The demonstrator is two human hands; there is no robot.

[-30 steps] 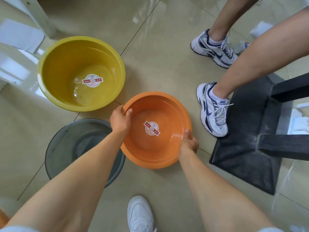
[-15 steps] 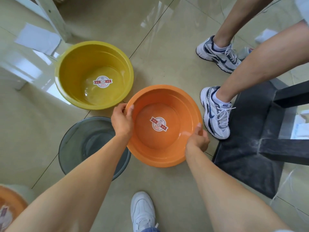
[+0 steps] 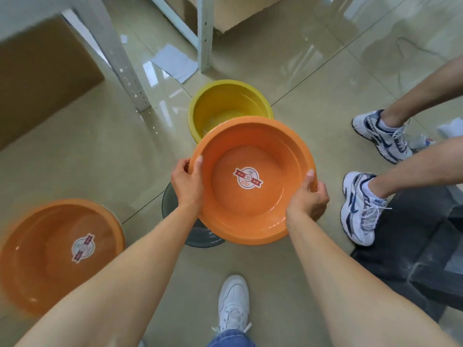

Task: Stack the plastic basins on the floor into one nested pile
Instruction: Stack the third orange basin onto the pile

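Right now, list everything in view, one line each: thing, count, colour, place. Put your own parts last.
held basin: 1, orange, lifted, centre, sticker inside.
second orange basin: 1, orange, floor, lower left, sticker inside.
yellow basin: 1, yellow, floor, beyond the held one, partly covered.
grey basin: 1, dark grey, floor, mostly hidden beneath the held one.
cardboard boxes: 2, brown, upper left and top centre.
shelf legs: several, pale grey metal, upper left to top centre.
paper sheet: 1, white, floor by a leg.
bystander's sneakers: 2, white and navy, right.
dark mat: 1, black, lower right.
own shoe: 1, white, bottom centre.
left hand: gripping the held basin's left rim.
right hand: gripping its right rim.
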